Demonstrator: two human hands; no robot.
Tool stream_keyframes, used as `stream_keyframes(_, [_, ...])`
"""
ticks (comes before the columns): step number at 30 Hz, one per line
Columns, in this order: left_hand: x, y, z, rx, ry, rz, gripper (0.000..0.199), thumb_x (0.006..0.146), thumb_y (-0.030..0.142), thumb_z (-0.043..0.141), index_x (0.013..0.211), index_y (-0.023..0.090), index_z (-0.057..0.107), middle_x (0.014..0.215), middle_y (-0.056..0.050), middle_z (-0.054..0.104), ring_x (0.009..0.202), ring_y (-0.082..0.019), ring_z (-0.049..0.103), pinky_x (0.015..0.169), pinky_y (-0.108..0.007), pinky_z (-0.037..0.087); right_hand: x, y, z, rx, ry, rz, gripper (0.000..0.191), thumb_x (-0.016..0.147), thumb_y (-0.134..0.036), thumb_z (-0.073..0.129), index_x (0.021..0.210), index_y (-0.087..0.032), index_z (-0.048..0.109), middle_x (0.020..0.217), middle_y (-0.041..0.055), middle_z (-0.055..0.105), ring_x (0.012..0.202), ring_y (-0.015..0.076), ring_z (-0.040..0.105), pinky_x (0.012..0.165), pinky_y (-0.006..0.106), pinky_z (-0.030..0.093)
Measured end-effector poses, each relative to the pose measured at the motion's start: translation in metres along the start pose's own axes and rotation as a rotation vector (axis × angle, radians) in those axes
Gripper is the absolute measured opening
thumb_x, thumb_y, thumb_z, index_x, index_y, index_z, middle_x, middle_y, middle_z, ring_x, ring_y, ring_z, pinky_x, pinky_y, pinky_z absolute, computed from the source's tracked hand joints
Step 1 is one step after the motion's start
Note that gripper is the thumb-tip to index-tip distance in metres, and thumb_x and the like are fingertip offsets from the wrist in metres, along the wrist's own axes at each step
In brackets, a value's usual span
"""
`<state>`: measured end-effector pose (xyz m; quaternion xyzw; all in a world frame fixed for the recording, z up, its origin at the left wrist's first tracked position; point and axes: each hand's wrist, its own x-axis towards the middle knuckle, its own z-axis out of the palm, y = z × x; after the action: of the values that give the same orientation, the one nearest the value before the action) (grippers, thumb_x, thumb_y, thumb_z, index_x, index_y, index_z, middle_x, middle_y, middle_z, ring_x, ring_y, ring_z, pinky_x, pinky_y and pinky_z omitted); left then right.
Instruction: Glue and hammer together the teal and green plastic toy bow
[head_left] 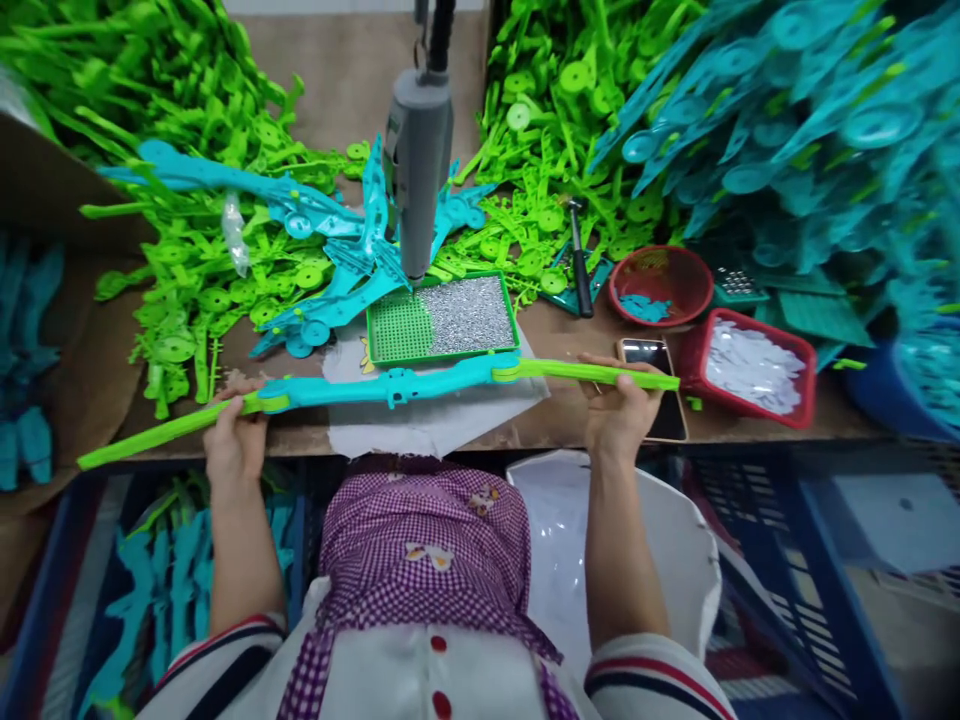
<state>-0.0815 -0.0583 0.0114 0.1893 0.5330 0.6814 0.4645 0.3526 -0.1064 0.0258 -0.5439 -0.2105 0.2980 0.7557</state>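
Stretched across in front of me is a long jointed plastic part [352,389], turquoise in the middle with a lime green arm at each end. My left hand [236,435] grips it near the left joint, where the green arm points out to the left. At the other end my right hand [619,410] is closed round the right green arm. Just behind the part lies a green tray [397,330] of small silvery pieces, partly on a white cloth [442,420]. The tip of a hanging grey powered screwdriver [421,180] is above the tray.
Lime green parts [187,120] and turquoise parts [810,120] are heaped at the back. On the right are a hammer [580,260], a red bowl [660,260], a red bin [806,375] of white pieces and a phone [671,420]. Turquoise parts fill a crate [300,540] below left.
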Motion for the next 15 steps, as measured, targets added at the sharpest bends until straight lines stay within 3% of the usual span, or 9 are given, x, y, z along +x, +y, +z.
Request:
stream_keyframes(4, [-0.013, -0.007, -0.018, 0.06, 0.169, -0.089, 0.031, 0.058, 0.014, 0.077, 0.083, 0.019, 0.061, 0.077, 0.004, 0.072, 0.076, -0.012, 0.067, 0.08, -0.029, 0.054, -0.015, 0.013, -0.027, -0.082, 0.071, 0.042, 0.034, 0.055, -0.032, 0.075, 0.081, -0.023, 0.056, 0.078, -0.0053, 0.061, 0.07, 0.0108, 0.061, 0.06, 0.024, 0.05])
stream_keyframes(7, [-0.026, -0.01, -0.04, 0.295, 0.192, -0.142, 0.027, 0.063, 0.033, 0.081, 0.075, 0.018, 0.061, 0.063, 0.002, 0.068, 0.061, -0.014, 0.067, 0.063, -0.026, 0.054, -0.031, 0.021, -0.051, -0.112, 0.08, 0.216, 0.041, 0.053, -0.03, 0.079, 0.089, -0.021, 0.061, 0.063, -0.0088, 0.054, 0.051, 0.0057, 0.049, 0.044, 0.017, 0.038])
stream_keyframes(9, [-0.036, -0.009, -0.051, 0.57, 0.076, -0.187, 0.041, 0.071, 0.057, 0.072, 0.066, 0.017, 0.061, 0.05, 0.0, 0.062, 0.048, -0.016, 0.061, 0.047, -0.025, 0.047, -0.038, 0.025, -0.06, -0.067, 0.07, 0.333, 0.045, 0.052, -0.029, 0.08, 0.092, -0.021, 0.061, 0.057, -0.0101, 0.052, 0.048, 0.0054, 0.048, 0.041, 0.016, 0.036])
stream_keyframes(11, [-0.049, -0.006, -0.051, 0.865, -0.124, -0.16, 0.055, 0.075, 0.071, 0.059, 0.064, 0.017, 0.065, 0.047, -0.004, 0.061, 0.042, -0.018, 0.057, 0.04, -0.027, 0.041, -0.041, 0.028, -0.063, -0.002, 0.111, 0.4, 0.043, 0.051, -0.029, 0.08, 0.088, -0.02, 0.059, 0.058, -0.0091, 0.056, 0.05, 0.0057, 0.054, 0.044, 0.016, 0.042])
stream_keyframes(13, [-0.063, -0.005, -0.038, 1.063, -0.322, 0.055, 0.049, 0.075, 0.067, 0.063, 0.071, 0.018, 0.07, 0.059, -0.005, 0.068, 0.049, -0.02, 0.06, 0.048, -0.03, 0.047, -0.041, 0.029, -0.063, 0.031, 0.159, 0.431, 0.039, 0.053, -0.031, 0.079, 0.082, -0.02, 0.056, 0.06, -0.0074, 0.061, 0.053, 0.0063, 0.059, 0.048, 0.016, 0.048])
stream_keyframes(15, [-0.073, -0.008, -0.015, 1.081, -0.493, 0.367, 0.038, 0.075, 0.058, 0.069, 0.084, 0.022, 0.074, 0.082, -0.007, 0.074, 0.072, -0.023, 0.067, 0.072, -0.035, 0.053, -0.041, 0.028, -0.066, 0.002, 0.18, 0.432, 0.039, 0.054, -0.033, 0.08, 0.08, -0.02, 0.054, 0.061, -0.0069, 0.063, 0.052, 0.0073, 0.062, 0.049, 0.018, 0.051])
